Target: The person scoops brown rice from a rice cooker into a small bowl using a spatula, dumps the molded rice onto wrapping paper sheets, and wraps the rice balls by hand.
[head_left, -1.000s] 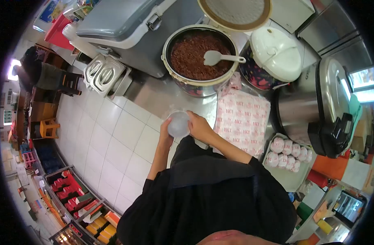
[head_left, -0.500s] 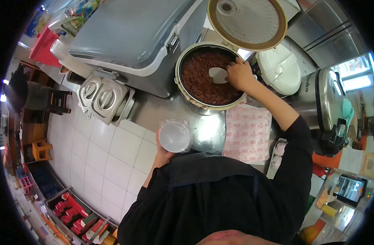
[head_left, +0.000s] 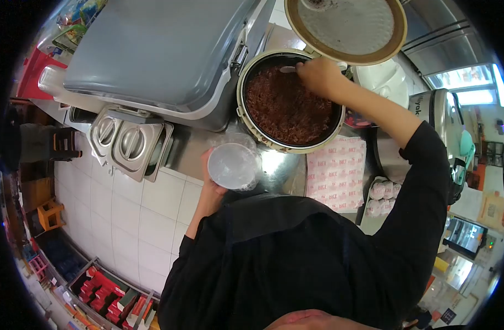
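Observation:
A round cooker pot (head_left: 241,102) stands in front of me, filled with dark reddish-brown cooked rice (head_left: 279,113). My right hand (head_left: 321,78) reaches over its far right side, closed around a white rice paddle (head_left: 288,69). The paddle shows only partly at the far edge of the rice; the hand covers the rest. Nearer to me, my left hand (head_left: 209,179) grips a round pale container (head_left: 234,166) from its left side. Loose clear plastic film (head_left: 242,140) surrounds the container. The cooker's lid (head_left: 348,33) is raised behind the pot.
Printed paper sheets (head_left: 335,173) lie right of the pot, beside wrapped rolls (head_left: 381,195) in a tray. A large grey box (head_left: 147,55) stands left, with lidded steel pans (head_left: 132,144) below it. A second steel cooker (head_left: 422,110) is at the right.
My right hand has moved the paddle away from the middle of the rice toward the pot's far edge. The left hand still holds the container, and the whole view has shifted slightly.

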The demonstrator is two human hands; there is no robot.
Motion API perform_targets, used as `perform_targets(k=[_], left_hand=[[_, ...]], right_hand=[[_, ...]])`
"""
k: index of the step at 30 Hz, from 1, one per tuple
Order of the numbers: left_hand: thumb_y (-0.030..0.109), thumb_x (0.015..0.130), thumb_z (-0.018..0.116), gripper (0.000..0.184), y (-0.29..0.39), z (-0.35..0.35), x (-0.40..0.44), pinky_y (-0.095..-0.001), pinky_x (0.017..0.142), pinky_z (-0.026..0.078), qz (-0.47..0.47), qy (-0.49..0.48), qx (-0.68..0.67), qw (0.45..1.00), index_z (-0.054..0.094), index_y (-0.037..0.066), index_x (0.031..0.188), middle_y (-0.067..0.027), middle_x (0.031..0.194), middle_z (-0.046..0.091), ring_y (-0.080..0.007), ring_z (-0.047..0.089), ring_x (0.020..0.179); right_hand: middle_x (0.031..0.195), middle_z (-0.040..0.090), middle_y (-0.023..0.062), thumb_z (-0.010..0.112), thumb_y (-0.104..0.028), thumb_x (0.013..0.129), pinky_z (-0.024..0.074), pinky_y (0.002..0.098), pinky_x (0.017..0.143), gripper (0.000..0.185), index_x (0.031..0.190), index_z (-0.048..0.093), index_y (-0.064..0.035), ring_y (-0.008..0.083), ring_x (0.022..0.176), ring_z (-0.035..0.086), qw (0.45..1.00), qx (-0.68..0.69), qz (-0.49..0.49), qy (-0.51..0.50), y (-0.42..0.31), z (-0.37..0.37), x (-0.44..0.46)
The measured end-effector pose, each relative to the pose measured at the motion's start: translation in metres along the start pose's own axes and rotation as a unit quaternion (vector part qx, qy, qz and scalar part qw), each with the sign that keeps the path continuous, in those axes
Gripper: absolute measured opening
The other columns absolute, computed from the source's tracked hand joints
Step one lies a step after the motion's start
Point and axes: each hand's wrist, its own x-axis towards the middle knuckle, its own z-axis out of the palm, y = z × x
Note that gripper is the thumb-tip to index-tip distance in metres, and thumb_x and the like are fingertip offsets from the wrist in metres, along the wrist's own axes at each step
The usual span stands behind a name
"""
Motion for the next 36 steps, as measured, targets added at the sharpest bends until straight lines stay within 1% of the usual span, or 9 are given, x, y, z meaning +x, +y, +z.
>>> perform_targets(k=[2, 5, 14, 16, 24, 29, 32, 34, 36], left_hand=[[0.050, 0.084, 0.042, 0.056, 0.000, -0.001, 0.002, -0.0448, 0.084, 0.050, -0.016, 0.068, 0.014, 0.997, 0.057, 0.004, 0.112, -0.0131, 0.107, 0.062, -0.0302, 0.060, 0.098], [0.050, 0.084, 0.042, 0.055, -0.004, -0.030, 0.019, -0.0445, 0.084, 0.050, -0.056, -0.083, -0.004, 0.995, 0.057, 0.005, 0.112, -0.0130, 0.106, 0.062, -0.0301, 0.060, 0.097], [0.051, 0.082, 0.048, 0.056, -0.021, -0.017, 0.012, -0.0434, 0.085, 0.050, -0.021, -0.096, -0.011, 0.995, 0.054, 0.006, 0.115, -0.0137, 0.106, 0.061, -0.0299, 0.059, 0.099], [0.054, 0.081, 0.050, 0.059, -0.035, -0.039, 0.023, -0.0428, 0.086, 0.049, 0.125, -0.021, 0.142, 0.982, 0.052, 0.007, 0.117, -0.0128, 0.107, 0.060, -0.0288, 0.058, 0.101], [0.054, 0.084, 0.045, 0.056, -0.027, -0.005, 0.011, -0.0411, 0.087, 0.049, 0.014, -0.096, 0.002, 0.995, 0.052, 0.011, 0.119, -0.0076, 0.112, 0.059, -0.0247, 0.058, 0.103], [0.053, 0.085, 0.042, 0.054, -0.025, 0.011, -0.002, -0.0427, 0.087, 0.049, -0.010, -0.140, -0.024, 0.990, 0.054, 0.011, 0.117, -0.0080, 0.115, 0.058, -0.0260, 0.058, 0.104], [0.054, 0.084, 0.042, 0.055, -0.028, 0.017, -0.013, -0.0433, 0.089, 0.048, 0.191, -0.209, 0.192, 0.940, 0.054, 0.010, 0.117, -0.0083, 0.116, 0.058, -0.0261, 0.058, 0.104], [0.055, 0.084, 0.043, 0.057, -0.023, 0.012, -0.003, -0.0434, 0.091, 0.047, -0.019, -0.171, -0.009, 0.985, 0.053, 0.010, 0.118, -0.0085, 0.118, 0.057, -0.0260, 0.057, 0.106], [0.055, 0.084, 0.043, 0.057, -0.023, 0.008, -0.001, -0.0434, 0.092, 0.046, -0.004, -0.149, 0.006, 0.989, 0.052, 0.010, 0.119, -0.0085, 0.118, 0.057, -0.0259, 0.056, 0.108]], right_hand=[[0.083, 0.067, 0.0141, 0.052, -0.015, 0.075, 0.0527, 0.0407, 0.066, 0.019, 0.086, 0.066, -0.0056, 0.0311, 0.078, 0.066, 0.996, 0.036, 0.045, -0.070, 0.003, -0.011, 0.009], [0.092, 0.065, 0.0192, 0.053, -0.016, 0.075, 0.0506, 0.0427, 0.074, 0.023, 0.088, 0.065, -0.0023, 0.0325, 0.089, 0.063, 0.988, 0.077, 0.033, -0.129, 0.015, 0.004, 0.021], [0.083, 0.065, 0.0209, 0.053, -0.011, 0.074, 0.0524, 0.0419, 0.068, 0.017, 0.080, 0.065, 0.0003, 0.0337, 0.079, 0.065, 0.987, 0.119, 0.013, -0.108, -0.028, 0.003, -0.002], [0.077, 0.065, 0.0199, 0.053, -0.010, 0.074, 0.0529, 0.0408, 0.063, 0.016, 0.077, 0.065, 0.0004, 0.0332, 0.072, 0.066, 0.992, 0.096, -0.012, -0.083, -0.043, 0.010, -0.011], [0.075, 0.065, 0.0185, 0.054, -0.011, 0.074, 0.0526, 0.0401, 0.062, 0.015, 0.076, 0.065, 0.0000, 0.0325, 0.071, 0.066, 0.991, 0.092, -0.069, -0.070, -0.076, -0.009, -0.044], [0.086, 0.066, 0.0211, 0.054, -0.014, 0.075, 0.0531, 0.0414, 0.069, 0.021, 0.084, 0.068, -0.0009, 0.0328, 0.082, 0.065, 0.984, 0.067, 0.051, -0.157, -0.031, -0.027, -0.027], [0.085, 0.065, 0.0216, 0.056, -0.018, 0.075, 0.0526, 0.0423, 0.069, 0.022, 0.082, 0.068, -0.0004, 0.0338, 0.083, 0.065, 0.988, 0.065, 0.071, -0.118, -0.008, -0.011, -0.013], [0.085, 0.065, 0.0219, 0.057, -0.020, 0.075, 0.0521, 0.0431, 0.070, 0.023, 0.080, 0.067, 0.0001, 0.0350, 0.083, 0.064, 0.988, 0.066, 0.078, -0.115, -0.006, 0.008, -0.015], [0.087, 0.064, 0.0230, 0.058, -0.023, 0.076, 0.0506, 0.0441, 0.073, 0.029, 0.087, 0.065, 0.0021, 0.0373, 0.084, 0.063, 0.975, 0.194, -0.010, -0.108, -0.014, 0.031, -0.015]])
